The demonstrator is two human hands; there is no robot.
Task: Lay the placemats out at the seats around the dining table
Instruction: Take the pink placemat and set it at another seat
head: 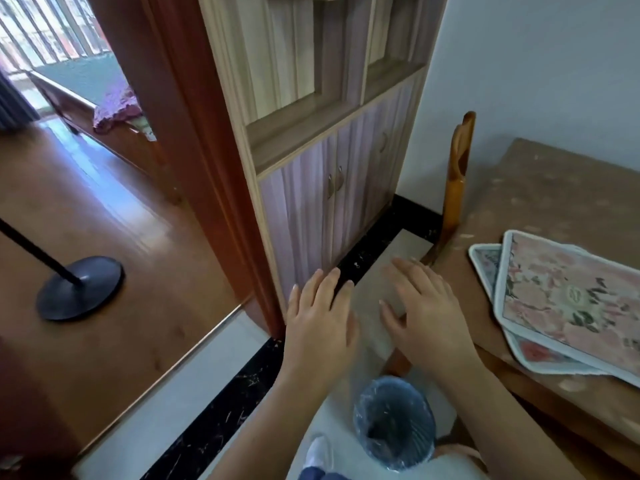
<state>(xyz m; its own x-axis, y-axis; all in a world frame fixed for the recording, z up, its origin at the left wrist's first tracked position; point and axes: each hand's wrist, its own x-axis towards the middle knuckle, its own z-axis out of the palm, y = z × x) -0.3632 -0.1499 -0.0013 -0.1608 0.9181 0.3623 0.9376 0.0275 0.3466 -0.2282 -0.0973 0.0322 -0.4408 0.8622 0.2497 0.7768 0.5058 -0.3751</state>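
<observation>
Both hands, the left (320, 318) and the right (424, 318), hover flat with fingers spread, holding nothing, just left of the surface (554, 199). Two floral placemats (568, 306) lie overlapped on the surface's near corner.

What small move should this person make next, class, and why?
Probably reach the right hand across to the top placemat on the table. Both it and the left hand are open and empty, off the table's edge, while the placemats lie overlapped in a pile.
</observation>
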